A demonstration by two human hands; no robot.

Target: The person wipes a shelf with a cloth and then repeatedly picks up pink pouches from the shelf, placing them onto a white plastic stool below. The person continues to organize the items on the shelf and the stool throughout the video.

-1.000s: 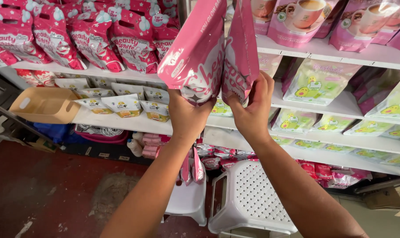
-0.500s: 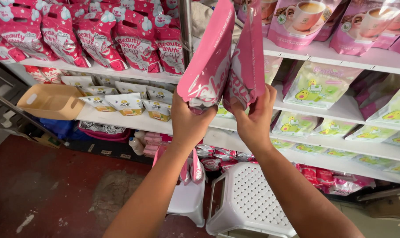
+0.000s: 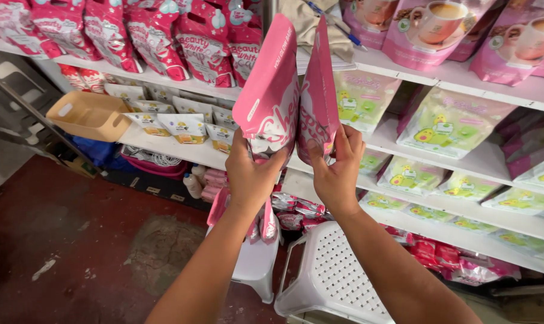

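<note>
Two glossy pink stand-up pouches are held upright in front of white shelves. My left hand [image 3: 252, 174] grips the bottom of the left pink pouch [image 3: 271, 84]. The right pink pouch [image 3: 317, 96] stands close beside it, its lower edge pinched by my right hand [image 3: 337, 171]. The pouches lean apart slightly at the top, and their lower parts are hidden behind my fingers.
White shelves [image 3: 458, 78] carry pink pouches [image 3: 200, 42], green-and-white packets [image 3: 446, 123] and small cream sachets [image 3: 185, 127]. A tan plastic tray [image 3: 89, 115] lies at the left. Below stand two white plastic stools [image 3: 335, 276], one with more pink pouches. The floor is dark red.
Both hands have come down and slightly left with the two pouches. The view has shifted, showing more of the shelves on the right.
</note>
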